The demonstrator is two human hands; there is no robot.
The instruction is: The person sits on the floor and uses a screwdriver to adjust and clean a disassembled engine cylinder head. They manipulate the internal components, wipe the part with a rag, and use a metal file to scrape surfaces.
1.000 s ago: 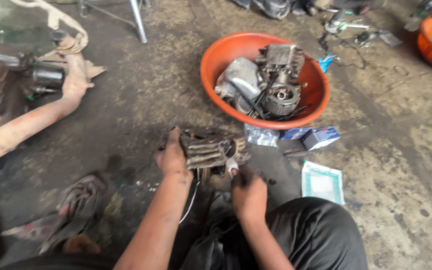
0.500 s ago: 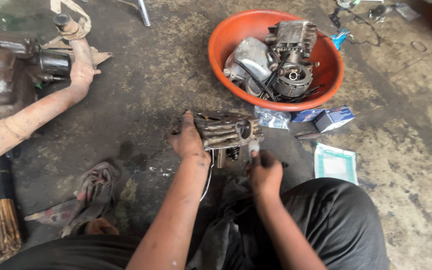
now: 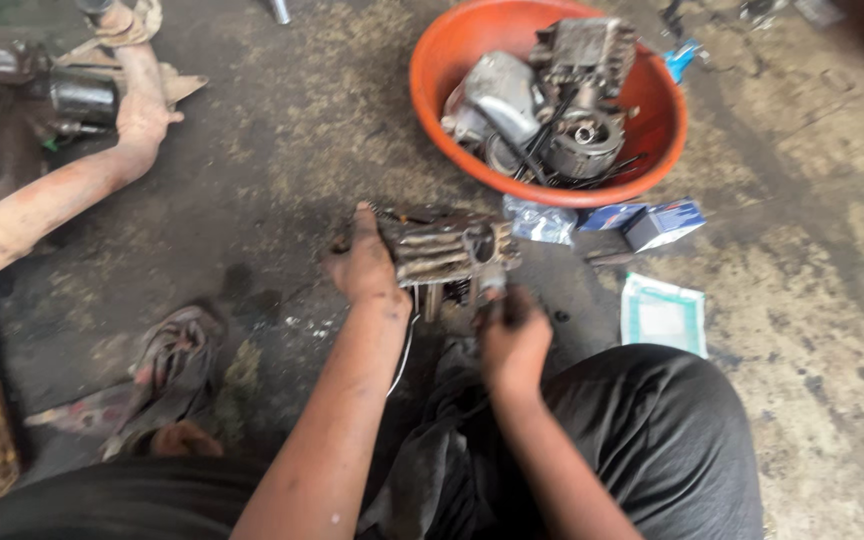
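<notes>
Since the earlier frames the view has slid so that the orange basin (image 3: 652, 150) sits higher and more central, and the finned engine part (image 3: 442, 250) stays between the two hands at much the same spot on the floor; the co-worker's arm (image 3: 52, 200) at the left edge now reaches further up toward the engine block (image 3: 12, 110). The stained concrete floor (image 3: 812, 300) fills most of the frame; the basin stands on it near the top, heaped with greasy engine casings (image 3: 562, 100). The finned part lies just below the basin, in front of the person's knees; the left hand (image 3: 364, 265) grasps its left end with fingers wrapped over the fins; the right hand (image 3: 512, 335) is closed around a small metal piece at the part's lower right corner. A dirty rag (image 3: 167, 370) lies left of the forearm; a pale green packet (image 3: 664, 315) lies to the right; a small blue box (image 3: 662, 222) rests just under the basin's rim.
</notes>
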